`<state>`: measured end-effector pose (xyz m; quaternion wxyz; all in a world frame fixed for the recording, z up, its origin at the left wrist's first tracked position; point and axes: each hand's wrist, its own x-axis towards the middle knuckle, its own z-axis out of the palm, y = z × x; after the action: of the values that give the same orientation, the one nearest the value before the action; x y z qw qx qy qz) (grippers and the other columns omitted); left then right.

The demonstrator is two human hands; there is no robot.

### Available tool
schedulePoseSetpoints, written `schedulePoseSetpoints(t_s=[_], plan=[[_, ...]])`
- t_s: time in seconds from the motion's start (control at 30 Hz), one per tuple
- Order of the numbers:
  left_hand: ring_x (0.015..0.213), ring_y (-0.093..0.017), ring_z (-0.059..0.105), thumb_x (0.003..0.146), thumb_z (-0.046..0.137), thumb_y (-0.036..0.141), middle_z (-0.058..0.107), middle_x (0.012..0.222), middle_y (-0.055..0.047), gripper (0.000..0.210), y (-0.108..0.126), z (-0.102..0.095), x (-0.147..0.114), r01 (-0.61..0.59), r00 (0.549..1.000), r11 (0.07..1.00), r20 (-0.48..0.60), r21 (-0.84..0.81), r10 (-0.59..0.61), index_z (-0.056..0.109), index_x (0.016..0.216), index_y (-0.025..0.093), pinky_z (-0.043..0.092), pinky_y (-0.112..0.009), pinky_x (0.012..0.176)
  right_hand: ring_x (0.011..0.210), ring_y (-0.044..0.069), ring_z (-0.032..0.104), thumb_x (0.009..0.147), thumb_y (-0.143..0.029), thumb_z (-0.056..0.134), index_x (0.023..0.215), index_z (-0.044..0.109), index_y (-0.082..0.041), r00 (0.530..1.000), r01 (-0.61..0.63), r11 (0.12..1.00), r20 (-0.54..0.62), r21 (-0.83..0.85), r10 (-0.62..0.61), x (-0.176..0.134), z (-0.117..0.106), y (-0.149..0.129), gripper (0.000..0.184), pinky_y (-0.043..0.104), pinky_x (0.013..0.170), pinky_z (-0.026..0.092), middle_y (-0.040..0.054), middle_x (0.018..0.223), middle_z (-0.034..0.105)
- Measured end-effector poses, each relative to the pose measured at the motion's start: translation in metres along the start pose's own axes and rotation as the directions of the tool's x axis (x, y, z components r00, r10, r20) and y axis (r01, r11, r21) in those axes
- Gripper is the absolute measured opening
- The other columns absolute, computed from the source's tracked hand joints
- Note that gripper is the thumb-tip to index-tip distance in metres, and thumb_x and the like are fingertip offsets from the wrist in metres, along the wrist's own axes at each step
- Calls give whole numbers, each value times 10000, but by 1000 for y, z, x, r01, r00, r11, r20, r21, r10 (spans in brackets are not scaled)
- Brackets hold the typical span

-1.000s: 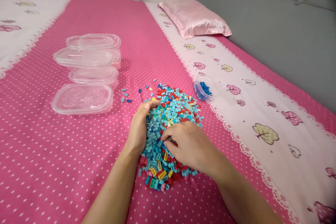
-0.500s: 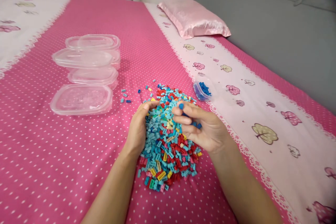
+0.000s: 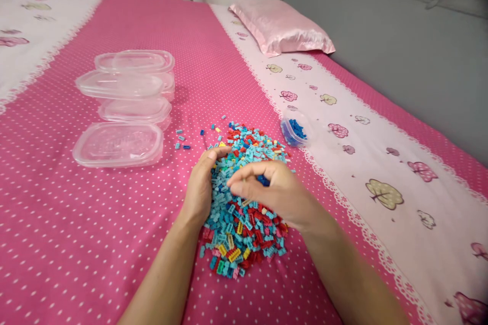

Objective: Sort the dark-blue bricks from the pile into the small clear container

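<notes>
A heap of small toy building bricks [image 3: 244,218] in light blue, red, yellow and pink lies on the polka-dot bed sheet. Along its left side rests my left hand [image 3: 201,185], open, with fingers reaching over the heap's edge. Over the middle of the heap is my right hand [image 3: 272,190], palm turned down and fingers curled. Dark blue bricks [image 3: 263,180] show inside its curl; the rest of its palm is hidden. To the right of the heap, a small clear tub [image 3: 286,137] contains dark blue bricks [image 3: 298,129].
Several clear plastic containers with lids [image 3: 118,144] stand in a row at the left. A few loose bricks [image 3: 181,138] lie between them and the heap. Farther back are a pink pillow [image 3: 282,28] and a grey padded panel [image 3: 392,45] on the right.
My right hand has turned from palm up to palm down and shifted slightly left and lower over the heap, the blue bricks still in it. My left hand has stayed put.
</notes>
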<state>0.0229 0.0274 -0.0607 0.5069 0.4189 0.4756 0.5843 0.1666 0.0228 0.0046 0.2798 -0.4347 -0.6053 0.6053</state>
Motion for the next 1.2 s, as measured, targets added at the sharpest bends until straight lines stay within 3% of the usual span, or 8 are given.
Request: schedulePoseSetpoints(t_s=[0.13, 0.23, 0.4, 0.63, 0.83, 0.97, 1.1, 1.2], plan=[[1106, -211, 500, 846, 378, 464, 619, 1095, -23, 368, -2, -1, 1, 11, 1000, 1000, 5, 2, -11, 625, 978, 225, 323, -351, 1002, 461, 69, 384, 720, -278, 653, 770, 714, -234, 999, 36, 817, 7, -576, -39, -4, 12, 5, 91, 225, 497, 294, -58, 482, 453], [1099, -215, 506, 846, 380, 467, 622, 1096, -29, 376, -3, -1, 1, 2, 1000, 1000, 3, 3, -2, 626, 982, 217, 330, -356, 998, 586, 121, 542, 735, -276, 641, 746, 716, -251, 998, 20, 601, -24, -799, -66, -6, 21, 11, 79, 257, 592, 380, -13, 644, 638], [1103, -215, 503, 853, 365, 465, 617, 1109, -35, 395, -4, 0, 2, -6, 1000, 1000, 6, 24, 6, 624, 994, 202, 326, -363, 1003, 742, 205, 621, 780, -306, 592, 806, 699, -247, 996, -54, 391, -76, -919, -40, -10, 34, 14, 124, 311, 640, 449, 28, 780, 685], [1112, -222, 499, 850, 369, 476, 607, 1127, -38, 406, -5, 0, 1, 27, 1000, 999, 10, -19, -27, 625, 1005, 201, 340, -370, 993, 713, 199, 619, 813, -194, 517, 823, 677, -198, 996, -89, 307, -82, -948, 36, -10, 41, 7, 161, 307, 612, 459, 60, 769, 669], [1093, -217, 510, 848, 381, 459, 620, 1094, -34, 385, -4, 0, 2, 8, 1000, 1000, 0, -28, -8, 633, 987, 202, 344, -366, 988, 691, 169, 591, 779, -171, 529, 812, 669, -191, 997, -39, 404, -64, -914, -50, -9, 40, 13, 145, 273, 601, 411, 48, 752, 657], [1092, -214, 506, 844, 390, 436, 621, 1092, -36, 365, -2, 0, 1, 3, 1000, 1000, -4, -20, -3, 633, 974, 197, 333, -360, 993, 544, 99, 485, 726, -190, 591, 770, 682, -203, 996, 40, 674, -28, -738, -90, -9, 25, 8, 102, 248, 563, 358, -21, 578, 559], [1074, -211, 508, 833, 405, 437, 621, 1083, -38, 360, 1, 1, 1, 22, 1000, 999, -17, -34, -23, 634, 959, 190, 338, -351, 980, 435, 45, 304, 676, -268, 680, 766, 662, -178, 995, 68, 979, 87, -191, -52, -8, -6, -4, 129, 211, 440, 256, -80, 494, 353], [1062, -216, 514, 821, 422, 453, 620, 1068, -42, 370, 2, 3, 1, 59, 998, 994, -18, -90, -61, 632, 961, 183, 353, -353, 966, 418, 32, 261, 664, -315, 686, 771, 620, -188, 996, 94, 957, -26, 273, -90, -8, -35, -11, 178, 185, 368, 182, -80, 527, 351]])
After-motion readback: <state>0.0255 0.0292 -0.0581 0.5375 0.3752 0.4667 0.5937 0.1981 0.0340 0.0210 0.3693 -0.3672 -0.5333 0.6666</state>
